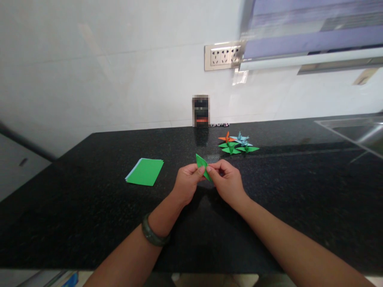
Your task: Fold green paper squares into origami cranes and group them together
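A small piece of folded green origami paper (202, 162) is pinched between my two hands above the dark countertop. My left hand (187, 183) grips its left side, the thumb lying on the front. From the right, my right hand (229, 181) presses thumb and fingers on the paper's other edge. One pointed end sticks up past the fingertips; part of the paper is hidden behind them. A stack of square paper (145, 172), green on top with pale blue beneath, lies to the left. Several folded paper cranes (230, 150) in green, blue and orange are grouped beyond my right hand.
Against the tiled wall stands a pixelated dark upright object (201, 111), with a string of beads (220, 125) beside it. A metal sink (362, 135) is set into the black countertop (98, 211) at the right. Wall sockets (224, 56) sit above.
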The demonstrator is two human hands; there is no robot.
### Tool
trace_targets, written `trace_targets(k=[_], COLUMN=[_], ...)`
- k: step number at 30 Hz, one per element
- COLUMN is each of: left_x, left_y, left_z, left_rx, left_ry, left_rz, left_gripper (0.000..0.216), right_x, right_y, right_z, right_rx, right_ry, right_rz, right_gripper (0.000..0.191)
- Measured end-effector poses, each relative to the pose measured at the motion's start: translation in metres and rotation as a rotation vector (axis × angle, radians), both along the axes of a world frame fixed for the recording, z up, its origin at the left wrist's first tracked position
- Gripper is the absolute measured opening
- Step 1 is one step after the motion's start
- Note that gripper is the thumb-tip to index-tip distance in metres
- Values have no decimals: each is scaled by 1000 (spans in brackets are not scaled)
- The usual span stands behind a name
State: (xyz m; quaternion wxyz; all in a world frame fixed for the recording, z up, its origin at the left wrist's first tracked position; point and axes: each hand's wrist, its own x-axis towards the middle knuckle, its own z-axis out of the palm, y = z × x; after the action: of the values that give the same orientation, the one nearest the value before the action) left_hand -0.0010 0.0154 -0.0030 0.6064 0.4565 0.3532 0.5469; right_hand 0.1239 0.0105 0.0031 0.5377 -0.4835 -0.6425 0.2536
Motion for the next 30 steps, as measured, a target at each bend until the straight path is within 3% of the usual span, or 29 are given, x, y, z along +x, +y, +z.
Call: trace_targets(k=[5,8,16,22,30], left_x=[3,2,-1,0,-3], left_y=[-3,-4,-3,-4,-3], left_z=[4,5,6,9,12], left_rx=[-47,-71,-107,25,-15], left_ry=[-223,-311,-243,-89,-30], left_rz=[-120,-177,-73,117,147], left_gripper=[19,19,25,16,21], right_x=[-2,-2,0,0,-3], right_y=[-7,-10,-8,-8,-3], right_z=[5,8,7,6,1], right_rx=[287,350,262,239,-51], right_ry=[-123,-144,-131,-118,33], right_rz=[-43,-72,-25,25,161], right_gripper=[7,3,13,15,11])
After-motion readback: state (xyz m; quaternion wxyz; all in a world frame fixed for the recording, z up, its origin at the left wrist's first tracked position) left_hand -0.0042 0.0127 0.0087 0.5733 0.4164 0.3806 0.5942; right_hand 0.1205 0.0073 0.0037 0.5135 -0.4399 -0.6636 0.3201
